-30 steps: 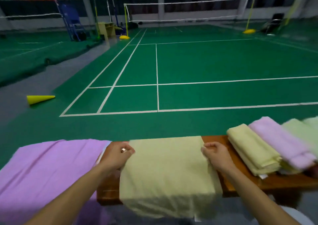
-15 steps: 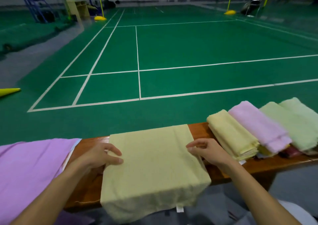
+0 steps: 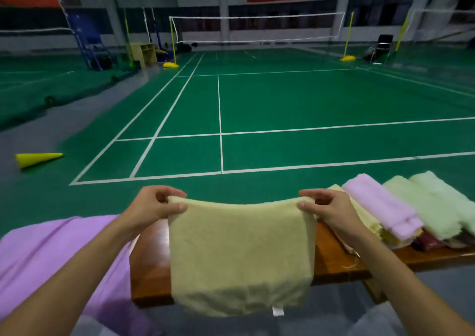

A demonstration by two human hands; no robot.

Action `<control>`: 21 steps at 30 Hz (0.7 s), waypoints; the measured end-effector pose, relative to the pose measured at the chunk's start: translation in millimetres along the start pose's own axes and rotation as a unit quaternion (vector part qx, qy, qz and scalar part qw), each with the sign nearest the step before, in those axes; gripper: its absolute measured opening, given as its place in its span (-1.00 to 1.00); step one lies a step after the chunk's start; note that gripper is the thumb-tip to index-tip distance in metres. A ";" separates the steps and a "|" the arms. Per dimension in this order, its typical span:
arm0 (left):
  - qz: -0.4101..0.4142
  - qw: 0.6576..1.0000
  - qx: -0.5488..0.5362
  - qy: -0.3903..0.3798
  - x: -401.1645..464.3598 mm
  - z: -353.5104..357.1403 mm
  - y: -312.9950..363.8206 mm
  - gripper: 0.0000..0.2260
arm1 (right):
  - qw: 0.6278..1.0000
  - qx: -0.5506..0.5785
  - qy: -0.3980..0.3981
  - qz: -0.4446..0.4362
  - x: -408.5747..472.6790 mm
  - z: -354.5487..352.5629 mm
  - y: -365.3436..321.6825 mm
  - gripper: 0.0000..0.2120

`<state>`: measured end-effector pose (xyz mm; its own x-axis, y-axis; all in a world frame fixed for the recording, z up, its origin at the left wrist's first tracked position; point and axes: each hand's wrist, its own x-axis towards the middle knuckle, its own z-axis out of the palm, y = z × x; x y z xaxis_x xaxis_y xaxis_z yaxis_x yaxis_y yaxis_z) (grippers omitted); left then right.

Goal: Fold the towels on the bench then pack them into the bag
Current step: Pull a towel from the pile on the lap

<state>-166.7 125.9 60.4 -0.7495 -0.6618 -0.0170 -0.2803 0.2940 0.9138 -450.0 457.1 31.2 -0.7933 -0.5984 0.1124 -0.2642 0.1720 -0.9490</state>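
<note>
A pale yellow towel (image 3: 239, 253) hangs in front of me over the wooden bench (image 3: 149, 266), its lower edge with a white tag past the bench's near side. My left hand (image 3: 151, 207) pinches its top left corner and my right hand (image 3: 326, 207) pinches its top right corner, both raised above the bench. A purple cloth (image 3: 51, 253) lies at the bench's left end. To the right lie folded towels: a yellow one (image 3: 367, 220), a purple one (image 3: 380, 207) and two light green ones (image 3: 424, 204).
Beyond the bench spreads a green badminton court with white lines and a net (image 3: 257, 27). A yellow cone (image 3: 36, 158) lies on the floor at the left. A dark red item (image 3: 428, 242) peeks out under the folded towels. No bag is in view.
Both hands have gone from resting at the towel's sides on the bench to pinching its far corners and lifting them. The camera has tilted upward.
</note>
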 end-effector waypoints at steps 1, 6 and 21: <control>0.015 1.000 0.010 -0.004 0.6 -5.6 9.5 -0.71 | 1.000 -0.012 -0.001 -0.014 3.8 -4.1 -11.6 -0.70; 0.096 0.992 0.081 0.022 8.4 -29.9 53.1 -0.67 | 0.992 -0.098 0.002 -0.082 23.6 -23.5 -70.4 -0.60; 0.183 0.970 0.018 0.157 15.6 -53.9 121.6 -0.80 | 0.970 -0.182 0.044 -0.157 34.7 -47.2 -146.6 -0.70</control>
<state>-180.1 114.2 193.1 -0.5844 -0.6850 0.4350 -0.0552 0.5684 0.8209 -464.7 448.1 188.1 -0.6818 -0.6002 0.4182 -0.6634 0.2666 -0.6991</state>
